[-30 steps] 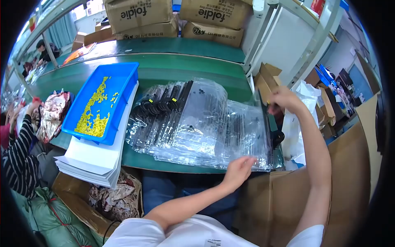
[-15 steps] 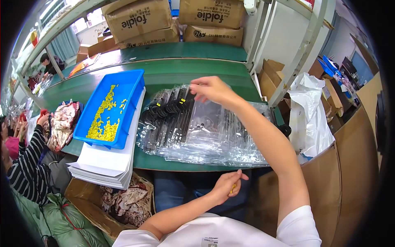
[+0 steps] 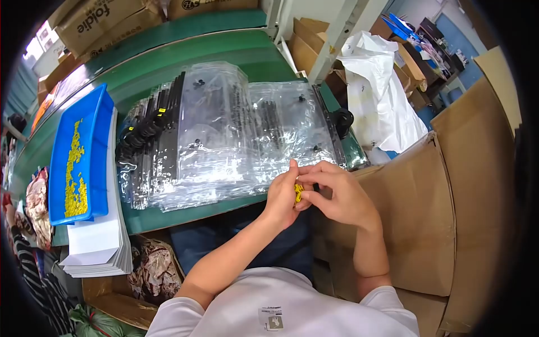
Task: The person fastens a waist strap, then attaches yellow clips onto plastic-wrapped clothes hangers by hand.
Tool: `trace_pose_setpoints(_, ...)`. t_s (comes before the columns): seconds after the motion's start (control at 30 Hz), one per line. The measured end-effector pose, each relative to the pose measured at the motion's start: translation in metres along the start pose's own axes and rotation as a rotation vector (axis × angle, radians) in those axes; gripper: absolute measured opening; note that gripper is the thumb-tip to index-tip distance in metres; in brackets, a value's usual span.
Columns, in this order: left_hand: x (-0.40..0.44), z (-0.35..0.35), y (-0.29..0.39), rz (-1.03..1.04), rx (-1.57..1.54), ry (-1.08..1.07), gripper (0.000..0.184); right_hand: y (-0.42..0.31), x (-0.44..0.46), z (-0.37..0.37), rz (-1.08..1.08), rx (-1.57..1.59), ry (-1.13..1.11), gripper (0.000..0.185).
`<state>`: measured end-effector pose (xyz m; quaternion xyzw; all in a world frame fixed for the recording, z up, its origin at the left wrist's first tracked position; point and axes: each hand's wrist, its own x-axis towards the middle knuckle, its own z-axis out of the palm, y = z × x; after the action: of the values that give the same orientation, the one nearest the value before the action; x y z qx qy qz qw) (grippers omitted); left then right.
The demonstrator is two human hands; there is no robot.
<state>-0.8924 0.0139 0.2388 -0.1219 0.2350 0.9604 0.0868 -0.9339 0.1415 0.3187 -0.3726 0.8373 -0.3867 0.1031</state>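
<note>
Near the table's front edge, my left hand [image 3: 282, 196] is closed around several small yellow tags [image 3: 298, 194]. My right hand [image 3: 343, 197] meets it there, thumb and fingers pinched at those tags; its fingers partly hide what they grip. Just beyond both hands lie clear plastic bags [image 3: 216, 129] with black hanger strips, overlapping in a row. Black hooks [image 3: 147, 130] bunch together at the left of the row, two of them carrying a yellow tag [image 3: 161, 110]. Another black hook [image 3: 341, 121] sticks out at the right end.
A blue tray [image 3: 101, 185] of loose yellow tags rests on a stack of white sheets [image 3: 95, 241] at left. Below is an open carton [image 3: 112, 300] with patterned fabric. Cardboard [image 3: 404, 219] stands close on my right, with a white plastic sack [image 3: 376, 95] behind it.
My right hand has come down from the hooks to my left hand, which has risen slightly. The view has swung right, so the tray and bags sit farther left.
</note>
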Motion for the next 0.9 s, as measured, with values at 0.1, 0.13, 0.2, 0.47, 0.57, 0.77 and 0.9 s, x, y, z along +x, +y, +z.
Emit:
trace_pose_setpoints(0.1,0.007,0.003,0.000,-0.003,0.032,0.015,0.050,0.005,-0.004,-0.003,-0.035,-0.030,0.014,0.023)
trace_pose_setpoints(0.13,0.008,0.003,0.000,0.000,0.049,0.027,0.050,0.005,-0.005,-0.002,-0.058,-0.041,0.017,0.025)
trace_pose_setpoints(0.2,0.010,0.003,-0.002,0.002,0.065,0.043,0.051,0.005,-0.008,0.001,-0.078,-0.048,0.018,0.028)
trace_pose_setpoints(0.47,0.018,0.009,-0.014,0.067,0.096,0.087,0.053,0.006,-0.021,0.017,-0.081,-0.150,0.238,0.026)
trace_pose_setpoints(0.57,0.018,0.015,-0.021,0.089,0.092,0.106,0.053,0.007,-0.022,0.019,-0.068,-0.183,0.266,0.024)
trace_pose_setpoints(0.77,0.019,0.016,-0.029,0.116,0.062,0.121,0.049,0.012,-0.023,0.021,-0.031,-0.179,0.288,0.020)
trace_pose_setpoints(0.9,0.020,0.010,-0.031,0.071,0.051,0.072,0.045,0.022,-0.024,0.017,-0.002,-0.095,0.267,0.019)
